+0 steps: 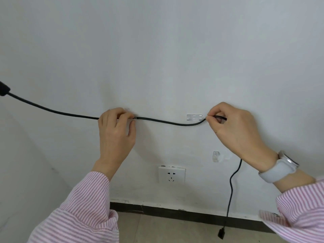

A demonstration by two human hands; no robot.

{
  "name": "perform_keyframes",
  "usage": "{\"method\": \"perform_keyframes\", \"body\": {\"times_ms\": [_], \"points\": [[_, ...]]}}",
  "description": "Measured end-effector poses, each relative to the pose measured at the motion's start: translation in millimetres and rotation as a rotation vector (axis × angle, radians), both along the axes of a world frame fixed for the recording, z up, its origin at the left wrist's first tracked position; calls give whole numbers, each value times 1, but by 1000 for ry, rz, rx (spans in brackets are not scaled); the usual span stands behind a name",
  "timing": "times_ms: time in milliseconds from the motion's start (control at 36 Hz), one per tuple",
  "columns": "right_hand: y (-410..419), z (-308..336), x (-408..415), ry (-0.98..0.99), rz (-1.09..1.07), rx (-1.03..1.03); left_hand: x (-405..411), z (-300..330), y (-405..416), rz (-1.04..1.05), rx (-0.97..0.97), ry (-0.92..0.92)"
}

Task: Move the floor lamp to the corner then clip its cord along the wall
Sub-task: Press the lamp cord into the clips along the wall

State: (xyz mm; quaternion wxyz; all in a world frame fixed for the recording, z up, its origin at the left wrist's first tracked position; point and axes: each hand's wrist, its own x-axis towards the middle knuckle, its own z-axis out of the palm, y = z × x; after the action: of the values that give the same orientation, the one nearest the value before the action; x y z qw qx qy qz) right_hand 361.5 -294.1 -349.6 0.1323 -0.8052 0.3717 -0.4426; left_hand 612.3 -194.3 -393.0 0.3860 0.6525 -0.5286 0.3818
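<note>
A black lamp cord (168,122) runs along the white wall from a black lamp part (3,89) at the left edge. My left hand (116,130) pinches the cord against the wall at a small clear clip (135,118), mostly hidden by my fingers. My right hand (233,127) pinches the cord just right of a second clear clip (194,117); the cord sags below that clip, outside it. Behind my right wrist the cord drops down to a black plug (221,233) hanging near the floor.
A third clear clip (216,156) is stuck lower on the wall. A white wall socket (171,174) sits below the cord. A dark skirting board (175,213) meets the beige tiled floor (166,230). The room corner lies to the left.
</note>
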Motion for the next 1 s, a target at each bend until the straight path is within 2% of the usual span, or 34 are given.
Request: {"method": "perform_keyframes", "body": {"times_ms": [250,500,611,833,1000], "points": [[0,12,3,3,17,-114,-6,-8,-4,58,7,11],[-9,-1,4,-181,-15,-112,-14,-9,-2,19,27,81],[-7,-29,-5,-206,22,-5,-20,-12,-3,50,45,81],[-3,-75,-14,-302,241,255,-40,-21,-11,189,87,74],[4,-127,-39,-301,276,465,-53,-27,-12,117,53,13]]}}
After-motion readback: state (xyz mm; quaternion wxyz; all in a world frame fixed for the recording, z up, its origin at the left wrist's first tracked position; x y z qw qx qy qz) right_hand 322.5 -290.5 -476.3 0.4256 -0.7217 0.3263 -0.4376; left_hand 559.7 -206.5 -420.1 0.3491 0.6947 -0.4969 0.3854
